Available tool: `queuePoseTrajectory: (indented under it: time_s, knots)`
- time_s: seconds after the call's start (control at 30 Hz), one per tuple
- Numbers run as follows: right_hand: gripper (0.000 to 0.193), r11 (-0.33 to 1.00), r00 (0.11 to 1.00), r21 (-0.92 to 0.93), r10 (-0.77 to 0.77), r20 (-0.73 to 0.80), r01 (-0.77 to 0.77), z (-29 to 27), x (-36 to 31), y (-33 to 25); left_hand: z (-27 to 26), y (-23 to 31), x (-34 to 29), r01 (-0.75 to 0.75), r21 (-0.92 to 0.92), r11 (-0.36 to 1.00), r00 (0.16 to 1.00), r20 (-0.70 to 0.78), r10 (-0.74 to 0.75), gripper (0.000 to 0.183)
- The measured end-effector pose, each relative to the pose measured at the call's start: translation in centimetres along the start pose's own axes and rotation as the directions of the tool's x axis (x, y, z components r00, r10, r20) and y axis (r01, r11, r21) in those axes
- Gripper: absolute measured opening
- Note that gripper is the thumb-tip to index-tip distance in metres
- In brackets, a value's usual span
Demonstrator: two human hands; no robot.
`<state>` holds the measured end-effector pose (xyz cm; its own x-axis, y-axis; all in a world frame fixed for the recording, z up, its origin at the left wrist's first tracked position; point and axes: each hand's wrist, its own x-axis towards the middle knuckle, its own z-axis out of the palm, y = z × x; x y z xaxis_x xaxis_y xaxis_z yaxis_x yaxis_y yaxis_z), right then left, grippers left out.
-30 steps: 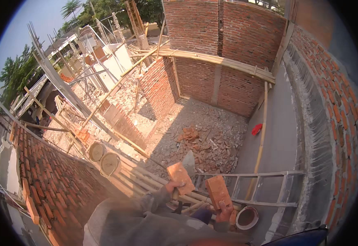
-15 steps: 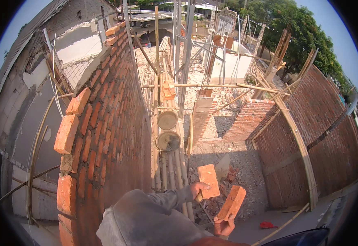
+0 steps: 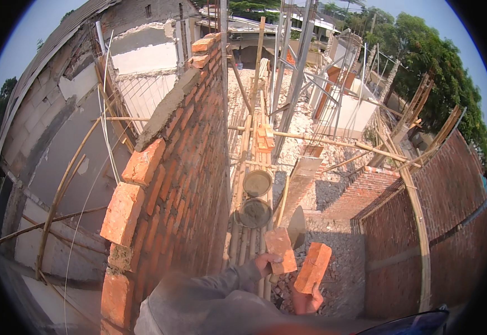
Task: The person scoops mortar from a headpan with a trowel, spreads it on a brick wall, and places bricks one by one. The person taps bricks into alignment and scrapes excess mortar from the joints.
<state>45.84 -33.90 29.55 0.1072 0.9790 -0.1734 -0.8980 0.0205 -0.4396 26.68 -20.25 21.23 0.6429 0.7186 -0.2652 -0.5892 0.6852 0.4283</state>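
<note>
My left hand (image 3: 265,263), in a grey sleeve, is closed on the edge of an orange brick (image 3: 280,250). Behind that brick shows a pointed grey blade (image 3: 297,228), like a trowel's; its handle is hidden. To the right, my right hand (image 3: 307,302) grips the lower end of a second brick (image 3: 313,268), tilted upward. The two bricks are close together but apart. On my left stands a brick wall (image 3: 185,167). Along its stepped top sit several bricks (image 3: 121,213), with grey mortar (image 3: 168,114) spread farther up.
Beyond my hands, a bamboo scaffold platform (image 3: 240,240) holds two round mortar tubs (image 3: 255,213) and a brick stack (image 3: 264,138). Rubble (image 3: 332,251) lies below on the right, beside another brick wall (image 3: 450,234). Bamboo poles (image 3: 416,223) and steel uprights (image 3: 296,84) cross the site.
The view has swung left, so the wall and platform sit farther right and lower in the picture. Both hands still hold their bricks; the right one has risen slightly and its brick is more upright.
</note>
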Motion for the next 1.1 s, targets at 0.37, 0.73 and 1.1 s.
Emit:
queuePoseTrajectory:
  time_s: [0.37,0.73,1.1]
  knots:
    - [0.06,0.914,0.979,0.365,0.201,-0.031,-0.176,-3.0,2.0,0.7,4.0,0.0,-0.9,0.042,-0.152,0.987,0.986,0.167,-0.016,0.067]
    - [0.077,0.948,0.954,0.245,0.247,-0.168,-0.202,-5.7,-1.0,-1.8,8.3,-1.0,-3.1,0.406,0.136,0.904,0.91,0.035,-0.414,0.069]
    - [0.06,0.996,0.858,-0.08,-0.007,-0.513,-0.039,-18.4,-8.7,-4.6,9.3,8.7,-1.1,-0.096,-0.005,0.995,0.993,0.064,0.096,0.058]
